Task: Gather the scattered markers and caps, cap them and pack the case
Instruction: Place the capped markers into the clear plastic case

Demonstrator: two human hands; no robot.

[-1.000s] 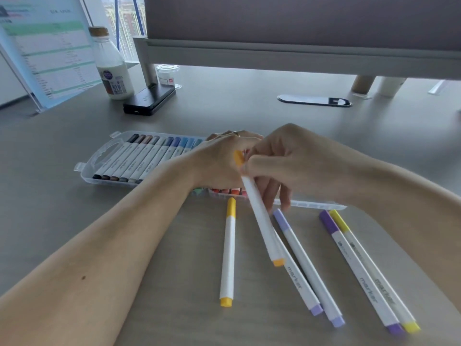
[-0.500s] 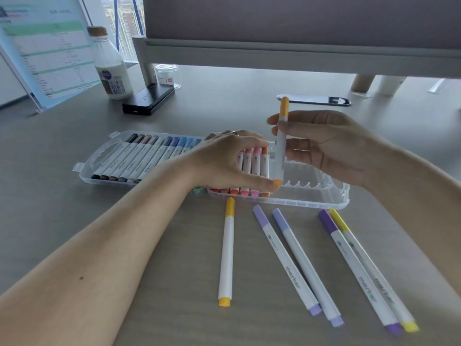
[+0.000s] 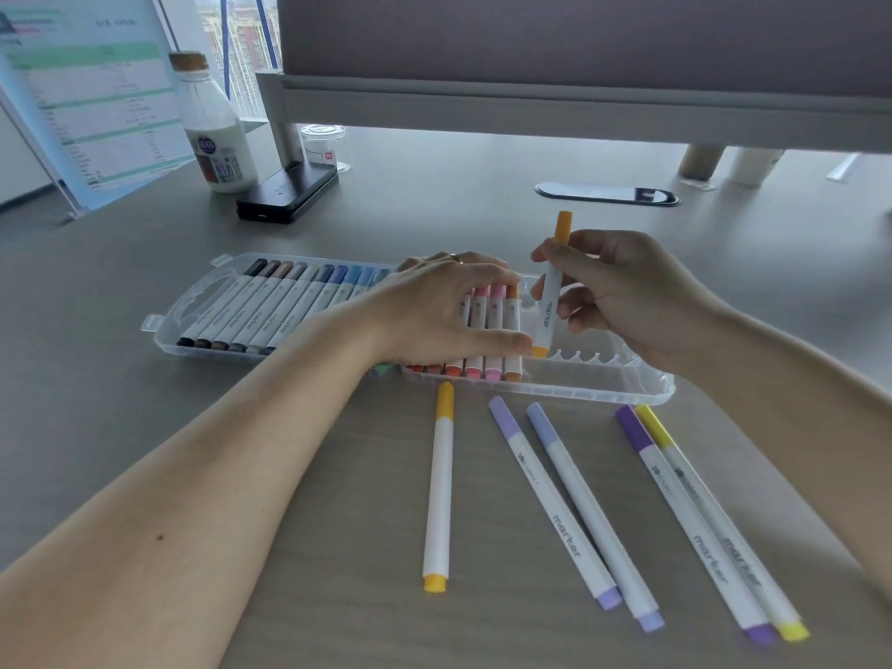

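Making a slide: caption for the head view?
Right hand holds an orange marker over the clear case; left hand rests on packed markers.

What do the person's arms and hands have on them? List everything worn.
The left forearm and right forearm are bare to the frame's edge: no sleeves, watch or bracelet show. The left hand wears a thin ring on one finger. The right hand shows no ring or glove.
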